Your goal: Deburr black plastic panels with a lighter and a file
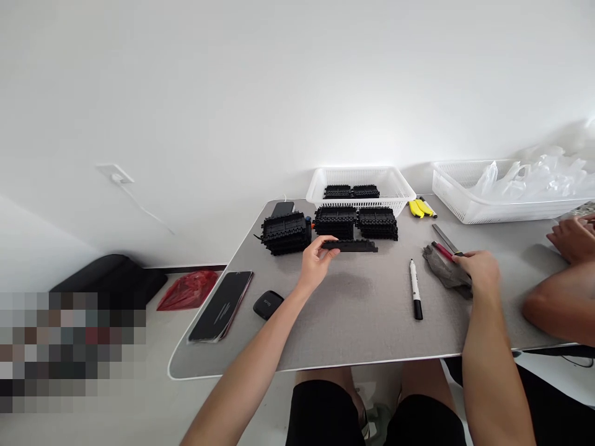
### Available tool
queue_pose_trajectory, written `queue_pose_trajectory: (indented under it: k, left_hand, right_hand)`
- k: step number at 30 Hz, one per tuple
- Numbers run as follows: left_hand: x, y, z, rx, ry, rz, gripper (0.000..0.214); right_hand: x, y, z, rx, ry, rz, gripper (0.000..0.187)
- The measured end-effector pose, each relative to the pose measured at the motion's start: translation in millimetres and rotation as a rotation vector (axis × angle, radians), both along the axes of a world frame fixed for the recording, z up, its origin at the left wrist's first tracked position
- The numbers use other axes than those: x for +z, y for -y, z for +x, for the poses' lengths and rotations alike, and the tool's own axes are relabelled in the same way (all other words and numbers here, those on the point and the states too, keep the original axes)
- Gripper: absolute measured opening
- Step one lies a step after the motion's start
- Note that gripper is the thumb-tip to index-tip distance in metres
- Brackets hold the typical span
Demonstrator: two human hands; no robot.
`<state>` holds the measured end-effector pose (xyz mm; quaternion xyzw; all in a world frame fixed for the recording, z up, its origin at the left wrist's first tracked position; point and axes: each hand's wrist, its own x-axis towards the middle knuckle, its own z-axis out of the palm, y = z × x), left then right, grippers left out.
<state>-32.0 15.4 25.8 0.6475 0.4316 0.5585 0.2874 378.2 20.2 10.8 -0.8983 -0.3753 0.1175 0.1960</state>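
Note:
My left hand pinches the left end of a thin black plastic part with a toothed edge, held nearly edge-on above the table. Behind it stand stacks of similar black parts, one stack to the left, a middle stack and a right stack. Over at the right, my right hand closes on the handle end of a flat metal file; its fingertips are partly hidden. Right beside that hand, a red-handled tool lies on a crumpled grey cloth.
A white basket at the back holds more black parts; another basket holds clear plastic bags. Around the grey table lie a marker, yellow-handled tools, a phone and a black case. Another person's arm rests at right.

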Motion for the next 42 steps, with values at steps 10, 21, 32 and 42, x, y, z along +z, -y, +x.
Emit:
queue_pose_trajectory:
  k: [10,21,32,42]
  left_hand:
    - [2.9,4,6,-0.196,0.17,0.077,0.026]
    - [-7.7,-5,10,-0.143,0.196,0.142,0.032]
    - [-12.5,1,9,-0.068,-0.019,0.146,0.02]
    - [-19.4,-2,5,0.211,0.155,-0.158,0.036]
  right_hand:
    - [-12.9,-5,10,-0.012,0.023,-0.032,0.041]
    - [11.9,1,-31,0.001,0.164,0.256,0.047]
    - [37.1,4,-177,1.283,-1.003,0.114,0.049]
    - [4.0,5,-187,1.107,-1.139,0.227,0.047]
